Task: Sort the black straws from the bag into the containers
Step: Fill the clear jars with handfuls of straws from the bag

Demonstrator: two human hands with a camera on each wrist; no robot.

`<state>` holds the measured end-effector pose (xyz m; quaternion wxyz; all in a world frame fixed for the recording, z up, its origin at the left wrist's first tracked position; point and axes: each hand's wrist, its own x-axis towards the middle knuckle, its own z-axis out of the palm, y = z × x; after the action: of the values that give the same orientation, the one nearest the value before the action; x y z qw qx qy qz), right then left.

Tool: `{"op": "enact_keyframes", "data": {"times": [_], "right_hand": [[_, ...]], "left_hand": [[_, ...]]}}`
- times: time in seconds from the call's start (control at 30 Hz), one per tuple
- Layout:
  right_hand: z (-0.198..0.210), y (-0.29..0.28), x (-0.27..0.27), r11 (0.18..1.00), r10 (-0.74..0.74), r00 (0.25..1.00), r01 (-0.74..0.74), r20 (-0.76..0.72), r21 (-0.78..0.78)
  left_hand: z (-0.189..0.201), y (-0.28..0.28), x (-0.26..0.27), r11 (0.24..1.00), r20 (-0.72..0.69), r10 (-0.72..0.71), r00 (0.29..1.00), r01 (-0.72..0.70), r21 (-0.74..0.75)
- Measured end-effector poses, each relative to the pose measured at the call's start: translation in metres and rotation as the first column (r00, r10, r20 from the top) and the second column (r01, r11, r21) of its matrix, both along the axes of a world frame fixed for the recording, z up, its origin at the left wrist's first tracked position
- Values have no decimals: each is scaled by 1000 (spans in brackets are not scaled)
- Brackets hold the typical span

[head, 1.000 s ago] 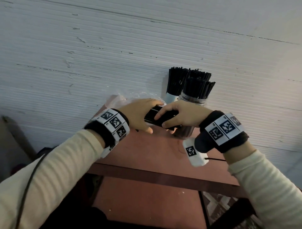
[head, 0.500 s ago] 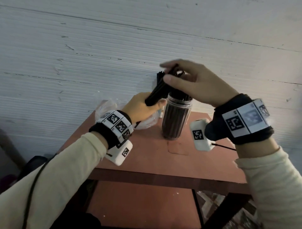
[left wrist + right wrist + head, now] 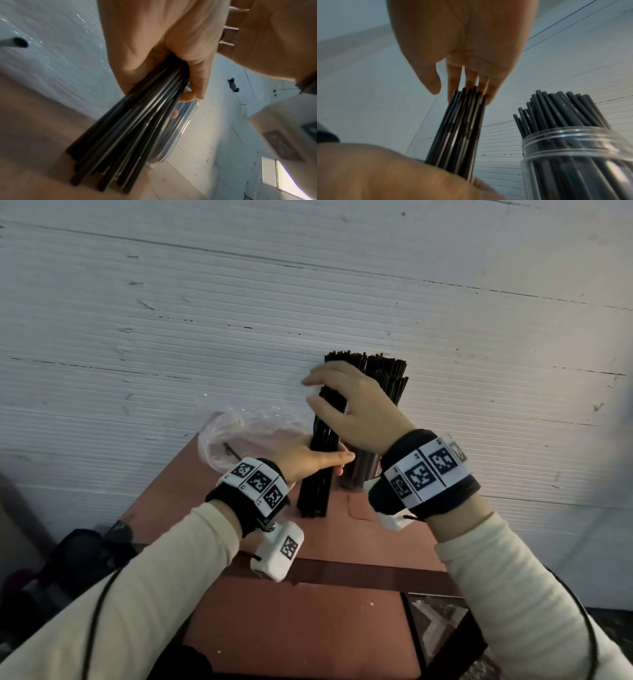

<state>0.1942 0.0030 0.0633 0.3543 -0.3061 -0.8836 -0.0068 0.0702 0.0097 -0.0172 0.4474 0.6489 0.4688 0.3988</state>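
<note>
A bundle of black straws (image 3: 317, 477) stands upright with its lower ends on the reddish table (image 3: 342, 539), just left of a clear jar (image 3: 358, 474). My left hand (image 3: 317, 462) grips the bundle (image 3: 128, 128) round its middle. My right hand (image 3: 337, 398) lies over the top, and its straight fingers (image 3: 468, 82) touch the upper ends of the bundle (image 3: 458, 128). The jar (image 3: 573, 155) is packed with black straws (image 3: 390, 374); a second filled container behind it is mostly hidden. The clear plastic bag (image 3: 246, 429) lies at the table's back left with one straw (image 3: 231, 451) left in it.
A white ribbed wall (image 3: 308, 302) rises directly behind the table. A dark crossbar (image 3: 359, 577) runs under the front edge, with a lower shelf (image 3: 301, 628) beneath. Dark objects (image 3: 78, 553) sit on the floor at the left.
The bundle went from lying level between both hands by the bag, to tilted up beside the jar, to standing on the table. My right hand left its grip and now rests flat on the tops.
</note>
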Motion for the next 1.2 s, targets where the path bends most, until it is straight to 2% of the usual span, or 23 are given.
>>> {"op": "enact_keyframes", "data": {"times": [0.03,0.13,0.2,0.3,0.43,0.53,0.63,0.73,0.8,0.87,0.93,1.0,1.1,1.2], "right_hand": [[0,1,0,1000,-12,1000,12,-10,13],[-1,1,2,999,-34,996,36,85,-26],[1,1,3,999,-8,998,10,67,-37],[8,0,1,1000,21,997,-21,-69,-1],[13,2,-9,999,-13,954,3,-299,-36],[6,5,-20,995,-61,943,34,-327,-90],[-8,6,-36,971,-130,976,89,-177,-220],[-26,11,-55,898,-143,984,174,104,-404],[-39,15,-71,848,-97,940,250,327,-467],[-50,18,-87,803,-23,881,298,472,-517],[-59,21,-99,718,49,874,306,483,-625],[-66,23,-107,694,69,876,301,476,-655],[-65,25,-110,732,31,883,299,468,-613],[-49,25,-104,817,-26,904,265,426,-513]], "left_hand": [[1,-1,1,1000,-13,15,1000,-15,5],[0,0,2,999,-47,42,998,-41,13],[1,-1,0,999,-32,31,999,-30,21],[11,-5,-10,997,34,43,999,-45,62],[36,-14,-34,986,123,96,988,-111,126],[49,-20,-61,968,144,155,977,-179,175],[50,-24,-90,949,172,225,959,-256,185],[42,-25,-113,928,163,300,940,-327,177],[36,-26,-127,922,150,331,931,-354,159],[30,-26,-135,919,141,348,927,-367,143],[25,-27,-139,910,149,378,914,-397,120],[23,-27,-140,907,169,387,907,-407,110],[23,-27,-139,907,189,382,905,-406,111],[25,-26,-139,904,179,382,907,-407,132]]}}
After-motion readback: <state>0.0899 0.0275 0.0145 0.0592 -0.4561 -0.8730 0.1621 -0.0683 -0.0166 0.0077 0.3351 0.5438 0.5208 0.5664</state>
